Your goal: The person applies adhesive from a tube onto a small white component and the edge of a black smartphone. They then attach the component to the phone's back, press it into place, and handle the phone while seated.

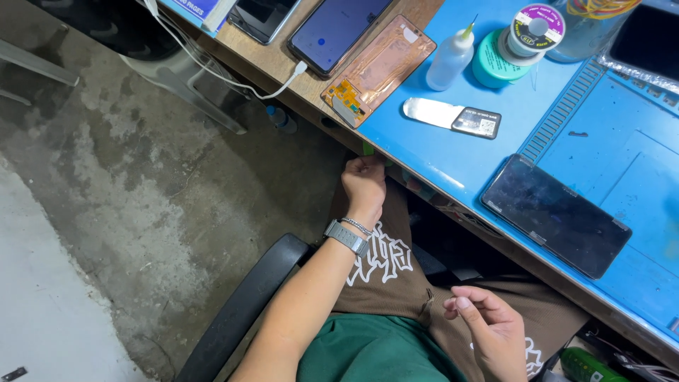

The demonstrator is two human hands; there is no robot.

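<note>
Fingers of my left hand curl together at the near edge of the table, pressed up against a small green thing there; whether they clamp it I cannot tell. My right hand rests over my lap, fingers loosely bent and apart, holding nothing. On the table's blue mat lies a dark phone, to the right.

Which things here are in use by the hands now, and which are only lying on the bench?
In use:
left hand on a green item under the bench edge
right hand, empty over the lap

Lying about:
dark phone
squeeze bottle
solder spool
copper-coloured panel
</note>
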